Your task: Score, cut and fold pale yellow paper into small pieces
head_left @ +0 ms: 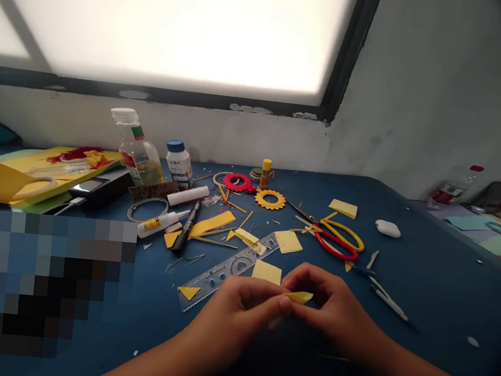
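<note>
Between my two hands is a small folded piece of yellow paper (300, 297), low over the blue table. My left hand (249, 305) pinches it between thumb and fingertips. On its other side the fingers of my right hand (331, 297) are curled around and closed on it, partly hidden. Just beyond my hands lie pale yellow paper squares (266, 271) and a clear plastic ruler (220, 276) with a yellow paper triangle (189, 292) on its near end. Scissors (338, 239) with red and yellow handles rest past my right hand.
Toward the wall stand a glue stick (265, 174), a white bottle with a blue cap (179, 164) and a tilted glass bottle (137, 152). Red (238, 182) and yellow paper rings (270, 199), a black marker (186, 229) and a glue tube (162, 223) lie nearby. A white case (388, 228) sits right.
</note>
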`<action>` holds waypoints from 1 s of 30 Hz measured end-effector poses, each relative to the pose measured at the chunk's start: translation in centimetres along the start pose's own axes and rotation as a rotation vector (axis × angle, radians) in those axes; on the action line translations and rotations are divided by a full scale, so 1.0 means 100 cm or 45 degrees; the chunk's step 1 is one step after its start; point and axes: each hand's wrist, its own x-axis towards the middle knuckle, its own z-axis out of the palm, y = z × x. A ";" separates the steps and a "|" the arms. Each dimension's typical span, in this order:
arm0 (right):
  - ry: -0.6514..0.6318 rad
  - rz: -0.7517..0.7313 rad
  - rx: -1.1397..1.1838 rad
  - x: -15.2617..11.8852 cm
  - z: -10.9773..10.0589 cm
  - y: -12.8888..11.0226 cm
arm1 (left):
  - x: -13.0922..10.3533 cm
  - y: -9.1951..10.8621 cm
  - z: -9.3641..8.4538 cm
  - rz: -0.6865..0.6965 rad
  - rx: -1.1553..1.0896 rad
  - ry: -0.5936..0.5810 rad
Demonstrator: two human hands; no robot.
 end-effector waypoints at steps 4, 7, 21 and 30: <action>0.029 0.020 0.126 -0.001 0.001 -0.001 | 0.000 0.003 -0.001 0.008 -0.023 -0.003; 0.038 -0.001 0.163 -0.003 0.001 -0.001 | 0.000 0.005 -0.001 0.014 -0.014 0.002; 0.064 -0.070 0.049 -0.006 0.001 -0.002 | -0.002 0.004 0.003 0.004 0.076 0.083; 0.060 -0.071 0.069 -0.007 0.002 -0.004 | -0.002 0.008 0.007 0.006 -0.017 0.110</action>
